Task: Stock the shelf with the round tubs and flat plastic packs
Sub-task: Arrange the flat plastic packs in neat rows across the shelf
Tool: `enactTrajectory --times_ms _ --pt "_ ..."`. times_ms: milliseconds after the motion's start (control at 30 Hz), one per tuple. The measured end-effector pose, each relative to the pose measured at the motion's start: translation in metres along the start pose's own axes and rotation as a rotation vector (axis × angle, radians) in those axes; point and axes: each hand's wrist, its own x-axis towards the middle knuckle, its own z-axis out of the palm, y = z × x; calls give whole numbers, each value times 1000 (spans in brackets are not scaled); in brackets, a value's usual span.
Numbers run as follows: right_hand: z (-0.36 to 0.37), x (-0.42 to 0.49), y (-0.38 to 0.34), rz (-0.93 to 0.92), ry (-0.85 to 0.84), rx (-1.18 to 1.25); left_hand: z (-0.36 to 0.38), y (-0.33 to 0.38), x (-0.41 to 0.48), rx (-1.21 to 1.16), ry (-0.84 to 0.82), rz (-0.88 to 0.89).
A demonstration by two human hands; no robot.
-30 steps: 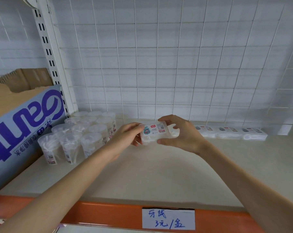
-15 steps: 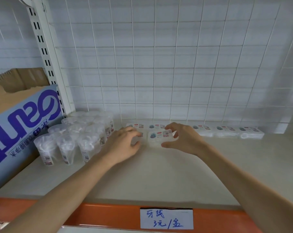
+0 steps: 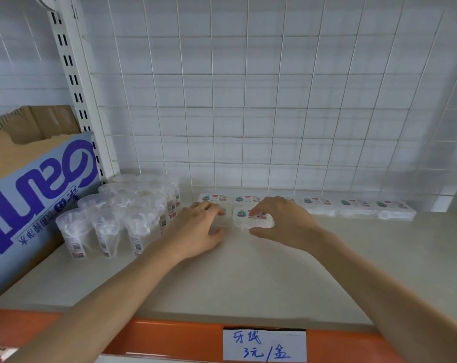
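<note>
We are finding both hands low on the shelf, at the front of the row of flat packs lying along the wire grid.

- The right hand is resting loosely spread fingers on top of a front pack, with the thumb lying just ahead of it. It is pressing, not gripping.
- The left hand is lying nearly flat over a second pack, which it is mostly hiding.
- Both packs are sitting just in front of the back row. The round tubs are standing just beside the left hand.

We are flagging these hazards:

- **Toppled tubs:** The left wrist is lying close to the nearest tubs. A sideways sweep on withdrawal is likely to topple them, since they are tapering to narrow bases.
- **Shunted row:** Pushing the two packs back too hard is likely to knock the back row out of line.
- **Skewed packs:** Lifting the fingers off unevenly is likely to drag the smooth packs askew.
</note>
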Motion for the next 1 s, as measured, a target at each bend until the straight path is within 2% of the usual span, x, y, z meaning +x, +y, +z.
enactTrajectory --times_ms 467,600,833,1000 --pt "6 -2 -5 -57 -8 -77 -4 7 -1 20 -66 -15" --pt "6 -1 -9 -97 43 -83 -7 12 -1 10 -54 -3" --pt "5 -3 -10 51 99 28 -5 19 -7 -53 -26 104" --pt "1 -17 -11 103 199 145 -15 20 -8 -56 -52 163"
